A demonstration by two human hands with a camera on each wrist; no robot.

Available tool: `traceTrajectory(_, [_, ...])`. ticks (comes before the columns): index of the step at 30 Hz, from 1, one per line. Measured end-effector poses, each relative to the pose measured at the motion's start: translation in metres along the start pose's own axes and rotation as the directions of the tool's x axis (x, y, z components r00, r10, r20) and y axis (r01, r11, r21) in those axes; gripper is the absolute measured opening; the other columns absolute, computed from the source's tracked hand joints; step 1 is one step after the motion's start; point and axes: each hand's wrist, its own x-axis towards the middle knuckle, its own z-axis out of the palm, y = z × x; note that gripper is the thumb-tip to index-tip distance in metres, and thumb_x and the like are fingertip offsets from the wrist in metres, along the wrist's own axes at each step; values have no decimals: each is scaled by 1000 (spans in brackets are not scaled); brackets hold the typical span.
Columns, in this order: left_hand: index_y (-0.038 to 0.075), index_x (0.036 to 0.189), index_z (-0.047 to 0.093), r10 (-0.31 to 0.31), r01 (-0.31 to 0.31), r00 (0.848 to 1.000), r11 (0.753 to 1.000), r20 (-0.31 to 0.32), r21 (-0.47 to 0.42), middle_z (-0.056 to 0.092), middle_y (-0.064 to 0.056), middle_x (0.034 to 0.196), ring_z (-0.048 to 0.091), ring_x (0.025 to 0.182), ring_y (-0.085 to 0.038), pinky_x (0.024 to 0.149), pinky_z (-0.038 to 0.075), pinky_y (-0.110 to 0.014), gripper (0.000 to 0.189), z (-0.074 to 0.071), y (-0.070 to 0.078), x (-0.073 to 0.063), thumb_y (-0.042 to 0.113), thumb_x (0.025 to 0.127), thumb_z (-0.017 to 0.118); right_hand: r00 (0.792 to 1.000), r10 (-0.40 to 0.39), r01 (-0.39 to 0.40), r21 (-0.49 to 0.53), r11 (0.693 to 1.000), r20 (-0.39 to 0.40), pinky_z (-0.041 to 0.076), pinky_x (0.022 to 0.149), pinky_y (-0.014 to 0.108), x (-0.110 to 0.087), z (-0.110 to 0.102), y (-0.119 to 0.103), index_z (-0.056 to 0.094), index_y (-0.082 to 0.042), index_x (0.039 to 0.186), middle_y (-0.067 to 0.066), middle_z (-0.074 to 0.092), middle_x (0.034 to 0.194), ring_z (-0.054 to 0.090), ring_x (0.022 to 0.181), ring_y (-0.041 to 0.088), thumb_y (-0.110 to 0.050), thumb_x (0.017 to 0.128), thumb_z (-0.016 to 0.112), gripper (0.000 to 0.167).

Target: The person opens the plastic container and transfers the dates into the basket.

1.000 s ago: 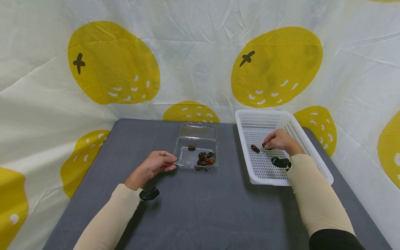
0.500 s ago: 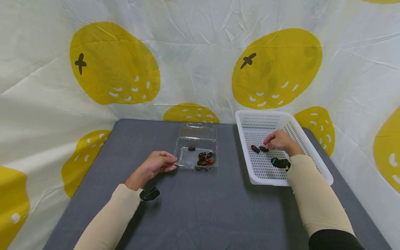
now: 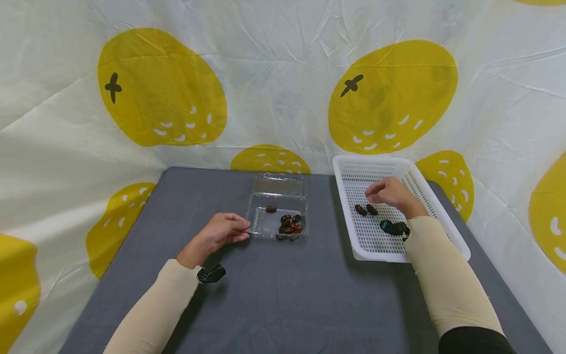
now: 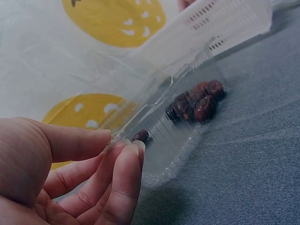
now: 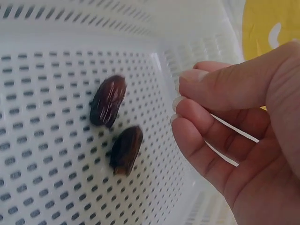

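My left hand (image 3: 223,230) pinches the near left edge of a clear plastic clamshell box (image 3: 261,223) between thumb and fingers. The box stands with its lid (image 3: 279,186) tipped back. A pile of several dates (image 4: 204,101) lies at one side of it, and a single date (image 3: 271,209) lies apart near the hinge. My right hand (image 3: 391,193) is over a white perforated basket (image 3: 376,248), its fingers loosely bent with nothing between them. Two dates, a reddish one (image 5: 108,101) and a darker one (image 5: 126,151), rest side by side on the basket floor beside the fingertips.
Both things stand on a table with a grey cloth (image 3: 283,295), the basket at the right edge. A white curtain (image 3: 278,98) with yellow fruit prints hangs right behind the table. Each wrist bears a black camera strap.
My right hand has let go of the darker date, which now lies next to the other one, and has risen slightly away to the back left. The left hand has not moved.
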Motion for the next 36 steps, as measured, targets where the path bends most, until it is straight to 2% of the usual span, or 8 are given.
traceTrajectory(3, [-16, 121, 63, -4, 4, 1000, 1000, -2, -1, 74, -4, 80, 73, 67, -12, 67, 64, -24, 30, 0, 0, 0, 2, 97, 70, 998, -55, 55, 10, 998, -13, 55, 99, 49, 1, 0, -9, 75, -1, 119, 19, 75, 116, 64, 103, 31, -17, 95, 75, 29])
traceTrajectory(6, [-14, 118, 65, -4, 4, 1000, 1000, -4, -4, 74, -4, 80, 73, 67, -12, 66, 64, -24, 26, -1, 0, 0, 2, 97, 70, 994, -106, 107, 10, 994, -26, 55, 91, 38, 3, -1, -19, 75, 0, 118, 17, 77, 110, 66, 97, 27, -15, 94, 76, 28])
traceTrajectory(12, [-11, 114, 68, -6, 6, 1000, 1000, -10, 3, 74, -4, 80, 73, 67, -13, 66, 64, -24, 22, -1, -1, -1, 3, 97, 70, 987, -157, 157, 4, 988, -26, 53, 88, 33, 1, 1, -41, 75, -1, 119, 16, 77, 110, 64, 96, 26, -16, 95, 76, 28])
traceTrajectory(20, [-6, 108, 70, -7, 7, 1000, 1000, -16, 7, 74, -4, 80, 73, 67, -13, 67, 64, -25, 14, 0, -2, -1, 3, 97, 70, 967, -252, 254, 60, 965, -29, 54, 79, 19, 1, 7, -64, 75, 3, 117, 19, 78, 108, 66, 87, 14, -10, 92, 78, 28])
traceTrajectory(26, [-5, 106, 71, -8, 8, 1000, 1000, -20, 8, 74, -4, 79, 73, 67, -13, 66, 64, -25, 12, 0, -2, 0, 3, 97, 71, 957, -288, 289, 89, 953, -20, 55, 78, 17, 2, 13, -83, 75, 4, 117, 21, 77, 109, 67, 89, 15, -8, 91, 78, 28])
traceTrajectory(36, [-8, 109, 69, -2, 2, 1000, 1000, -11, 0, 73, -4, 78, 72, 66, -12, 65, 64, -24, 16, -1, -3, 1, 2, 97, 70, 955, -297, 294, 120, 948, 14, 57, 81, 20, 6, 27, -104, 74, 2, 117, 22, 76, 114, 70, 91, 14, -6, 92, 78, 27])
